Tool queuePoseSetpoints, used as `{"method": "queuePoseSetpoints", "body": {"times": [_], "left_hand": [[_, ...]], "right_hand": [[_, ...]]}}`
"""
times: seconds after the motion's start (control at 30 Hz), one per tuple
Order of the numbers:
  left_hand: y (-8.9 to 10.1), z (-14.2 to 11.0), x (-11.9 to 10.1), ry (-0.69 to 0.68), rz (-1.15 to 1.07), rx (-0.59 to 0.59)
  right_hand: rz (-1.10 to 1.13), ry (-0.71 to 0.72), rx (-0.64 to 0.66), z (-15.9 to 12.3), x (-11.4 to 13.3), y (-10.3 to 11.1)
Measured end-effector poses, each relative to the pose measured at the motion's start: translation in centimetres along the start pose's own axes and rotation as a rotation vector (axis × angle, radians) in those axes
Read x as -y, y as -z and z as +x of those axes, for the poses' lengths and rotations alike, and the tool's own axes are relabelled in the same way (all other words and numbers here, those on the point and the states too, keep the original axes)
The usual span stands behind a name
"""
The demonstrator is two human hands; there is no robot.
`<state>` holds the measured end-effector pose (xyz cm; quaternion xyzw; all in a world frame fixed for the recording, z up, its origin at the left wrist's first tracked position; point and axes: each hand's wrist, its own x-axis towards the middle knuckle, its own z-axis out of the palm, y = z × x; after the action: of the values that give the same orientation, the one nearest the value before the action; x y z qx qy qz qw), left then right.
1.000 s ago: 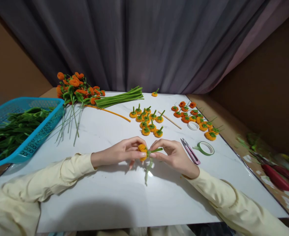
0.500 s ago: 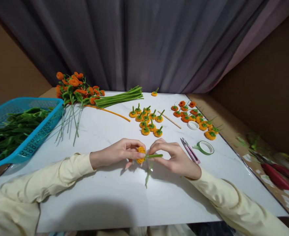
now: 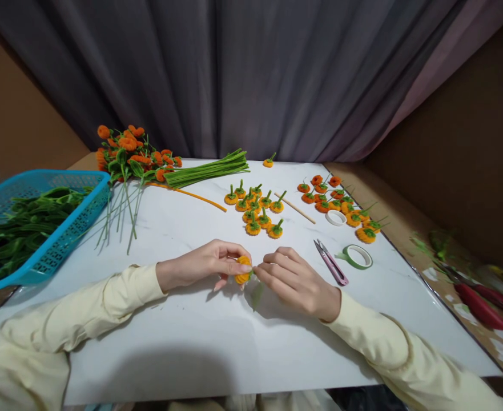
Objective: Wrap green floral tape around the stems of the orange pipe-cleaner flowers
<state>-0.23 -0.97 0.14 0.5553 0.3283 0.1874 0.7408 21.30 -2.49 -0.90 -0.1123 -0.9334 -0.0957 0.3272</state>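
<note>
Between the thumb and fingers of my left hand (image 3: 208,265) is a small yellow-orange fuzzy flower head (image 3: 242,273), turned on its side with its green base to the right. My right hand (image 3: 300,283) is closed, its fingertips pinching at that green base and covering the stem. Below the fingertips shows a blurred green streak (image 3: 257,297); I cannot tell whether it is a strip or a reflection. Beyond my hands stand several similar yellow flower heads (image 3: 253,228) with green stems pointing up. Pink thread snips (image 3: 332,264) lie right of my right hand, beside a roll of green tape (image 3: 358,257).
At left stands a blue basket (image 3: 69,228) of green leaves. Orange flowers (image 3: 127,142), a bundle of green stems (image 3: 210,169) and an orange strip (image 3: 191,195) lie behind. A wooden stick (image 3: 296,208), white ring (image 3: 335,218), more heads (image 3: 366,234) and red-handled pliers (image 3: 482,308) are right.
My right hand has turned and its fingers have folded over the green stem, which was visible before. The flower head in my left hand has shifted slightly left.
</note>
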Motion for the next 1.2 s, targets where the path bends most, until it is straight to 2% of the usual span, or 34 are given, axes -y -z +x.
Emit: {"method": "queuePoseSetpoints", "body": {"times": [0.1,0.23,0.3,0.37,0.43,0.5,0.63,0.7,0.77,1.03,1.2], "left_hand": [[0.2,0.2,0.3,0.043,-0.088,0.033],[0.1,0.5,0.7,0.170,-0.294,0.081],[0.0,0.6,0.7,0.219,-0.415,0.067],[-0.1,0.6,0.6,0.250,-0.498,0.054],[0.0,0.6,0.5,0.268,-0.509,0.058],[0.1,0.5,0.4,0.267,-0.483,0.047],[0.1,0.5,0.6,0.266,-0.435,-0.002],[-0.1,0.4,0.7,0.249,-0.407,-0.027],[-0.4,0.2,0.6,0.204,-0.365,-0.064],[-0.8,-0.1,0.3,0.054,-0.157,-0.184],[-1.1,-0.1,0.2,0.049,-0.176,-0.192]], "right_hand": [[-0.113,0.104,-0.003,0.2,-0.1,0.5],[-0.181,0.174,0.015,0.3,-0.1,0.9],[-0.178,0.175,0.021,0.3,0.0,0.8],[-0.111,0.094,-0.004,0.2,0.0,0.6],[0.071,-0.100,-0.050,0.1,-0.1,0.3],[0.351,-0.399,-0.046,0.2,-0.2,0.1],[0.993,-1.021,0.138,0.6,-0.5,0.2],[1.281,-1.207,0.180,0.7,-0.6,0.2],[1.450,-1.293,0.153,0.9,-0.5,0.2],[1.402,-1.283,-0.057,1.4,0.2,0.0],[1.201,-1.179,-0.062,1.3,0.5,-0.2]]}}
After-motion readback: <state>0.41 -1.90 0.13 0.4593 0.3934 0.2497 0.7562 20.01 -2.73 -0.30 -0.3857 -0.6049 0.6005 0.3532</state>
